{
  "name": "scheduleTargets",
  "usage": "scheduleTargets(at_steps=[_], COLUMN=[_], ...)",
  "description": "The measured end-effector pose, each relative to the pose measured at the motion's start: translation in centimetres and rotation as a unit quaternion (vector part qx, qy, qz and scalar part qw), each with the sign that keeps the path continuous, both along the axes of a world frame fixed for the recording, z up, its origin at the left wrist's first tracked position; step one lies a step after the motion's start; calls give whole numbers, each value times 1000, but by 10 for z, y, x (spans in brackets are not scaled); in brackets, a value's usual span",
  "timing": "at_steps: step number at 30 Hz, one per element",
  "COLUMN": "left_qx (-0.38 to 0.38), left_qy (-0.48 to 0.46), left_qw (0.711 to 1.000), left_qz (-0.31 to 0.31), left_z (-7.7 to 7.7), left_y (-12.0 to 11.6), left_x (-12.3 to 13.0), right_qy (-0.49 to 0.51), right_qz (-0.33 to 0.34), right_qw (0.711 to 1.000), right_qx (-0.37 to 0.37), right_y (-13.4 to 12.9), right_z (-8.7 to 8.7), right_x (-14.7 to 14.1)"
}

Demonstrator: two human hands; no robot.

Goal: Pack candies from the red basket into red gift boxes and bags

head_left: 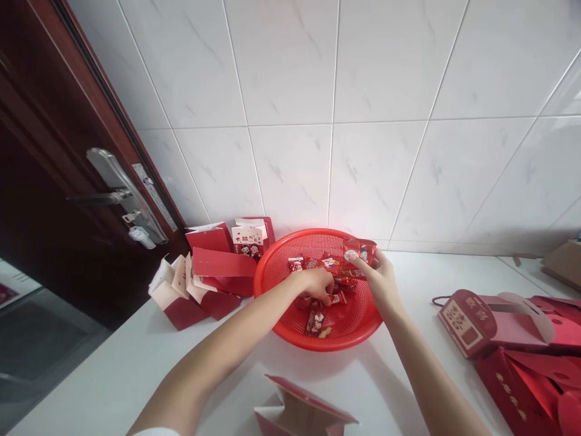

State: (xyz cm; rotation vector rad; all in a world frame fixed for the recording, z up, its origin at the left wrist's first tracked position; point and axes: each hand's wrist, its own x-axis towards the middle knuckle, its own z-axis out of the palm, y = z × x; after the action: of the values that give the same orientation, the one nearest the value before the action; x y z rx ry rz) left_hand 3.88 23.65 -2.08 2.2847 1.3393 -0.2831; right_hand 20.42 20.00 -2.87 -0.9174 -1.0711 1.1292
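Note:
A red plastic colander basket [267,284] stands on the white counter with several wrapped candies inside. My left hand [315,284] reaches down into it, its fingers curled among the candies; what sits between the fingertips is hidden. Beside those fingers lies a small red wrapped candy [338,297]. At the basket's right rim, my right hand [380,275] grips a red candy packet [358,249] between thumb and fingers. A dark red wrapped candy [315,321] and a pale peanut-like piece [325,332] rest near the front of the basket.
Several red-and-white paper boxes [181,303] stand left of the basket. An opened box [304,412] is at the near edge. Red gift boxes with handles [494,327] lie at right. A tiled wall [290,175] rises behind; a dark door [54,181] is at left.

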Motion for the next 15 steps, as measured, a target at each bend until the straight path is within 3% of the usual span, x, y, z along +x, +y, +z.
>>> scheduleTargets(at_steps=[6, 10, 12, 15], left_qx=[64, 168, 191, 149], left_qy=[-88, -193, -291, -486], left_qw=[993, 960, 925, 835], left_qz=[52, 116, 152, 212], left_z=[18, 32, 36, 36], left_y=[1, -8, -17, -33], left_x=[-16, -30, -33, -31], right_qy=[-9, -5, -10, -27], right_qz=[-7, 1, 7, 23], right_qw=[1000, 1000, 1000, 999], right_qx=[-3, 3, 11, 23], right_y=[-1, -2, -2, -4], right_z=[1, 4, 5, 7], right_x=[0, 0, -1, -2])
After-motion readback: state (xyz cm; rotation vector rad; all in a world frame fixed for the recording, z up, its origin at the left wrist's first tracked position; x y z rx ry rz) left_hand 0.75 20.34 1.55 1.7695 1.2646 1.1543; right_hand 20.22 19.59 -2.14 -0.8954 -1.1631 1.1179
